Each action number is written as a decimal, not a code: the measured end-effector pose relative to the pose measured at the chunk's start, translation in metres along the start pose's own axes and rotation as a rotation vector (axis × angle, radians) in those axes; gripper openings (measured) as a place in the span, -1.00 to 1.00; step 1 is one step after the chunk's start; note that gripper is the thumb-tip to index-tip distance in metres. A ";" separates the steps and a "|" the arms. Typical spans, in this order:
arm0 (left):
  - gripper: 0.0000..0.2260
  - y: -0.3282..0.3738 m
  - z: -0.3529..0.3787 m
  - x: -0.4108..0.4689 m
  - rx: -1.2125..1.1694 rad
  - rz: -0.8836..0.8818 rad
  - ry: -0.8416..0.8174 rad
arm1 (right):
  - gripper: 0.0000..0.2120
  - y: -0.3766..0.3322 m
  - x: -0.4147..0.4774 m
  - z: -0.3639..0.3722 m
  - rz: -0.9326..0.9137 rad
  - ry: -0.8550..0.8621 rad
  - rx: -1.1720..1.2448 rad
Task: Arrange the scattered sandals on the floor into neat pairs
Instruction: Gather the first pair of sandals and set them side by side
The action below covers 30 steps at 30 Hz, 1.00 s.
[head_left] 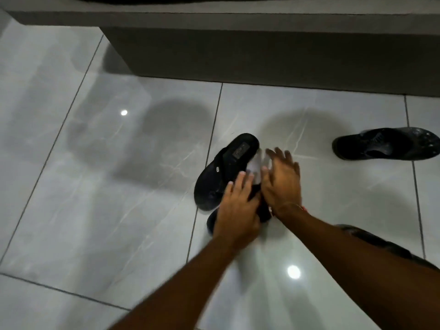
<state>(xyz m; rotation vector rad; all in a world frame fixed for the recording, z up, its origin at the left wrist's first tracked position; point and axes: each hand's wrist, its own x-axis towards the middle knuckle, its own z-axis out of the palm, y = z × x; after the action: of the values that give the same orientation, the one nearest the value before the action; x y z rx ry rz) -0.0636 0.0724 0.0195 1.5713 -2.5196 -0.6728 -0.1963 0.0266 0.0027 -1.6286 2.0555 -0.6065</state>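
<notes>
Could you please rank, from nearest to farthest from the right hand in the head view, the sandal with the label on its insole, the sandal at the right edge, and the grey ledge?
1. Sandal with the label on its insole: just left of the right hand, beside its fingers.
2. Sandal at the right edge: off to the right, alone on the tile.
3. Grey ledge: along the top, well beyond both.

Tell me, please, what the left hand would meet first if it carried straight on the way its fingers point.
Probably the black sandal: the left hand points up and slightly right, fingertips already over its near edge. Depth is unclear.
</notes>
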 end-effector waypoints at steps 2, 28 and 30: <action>-0.40 -0.045 -0.021 0.006 0.177 0.014 -0.059 | -0.52 0.008 -0.036 -0.003 0.167 0.062 0.138; -0.09 -0.267 -0.021 -0.130 0.172 -0.215 -0.395 | 0.09 -0.075 -0.122 0.172 -0.227 -0.565 -0.369; -0.10 -0.269 -0.027 -0.126 0.186 -0.218 -0.419 | 0.08 -0.078 -0.121 0.175 -0.220 -0.555 -0.387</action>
<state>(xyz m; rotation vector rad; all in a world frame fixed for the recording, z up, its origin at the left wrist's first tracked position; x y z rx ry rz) 0.2267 0.0746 -0.0493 1.9708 -2.7940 -0.9001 -0.0069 0.1177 -0.0831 -1.9749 1.6525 0.1920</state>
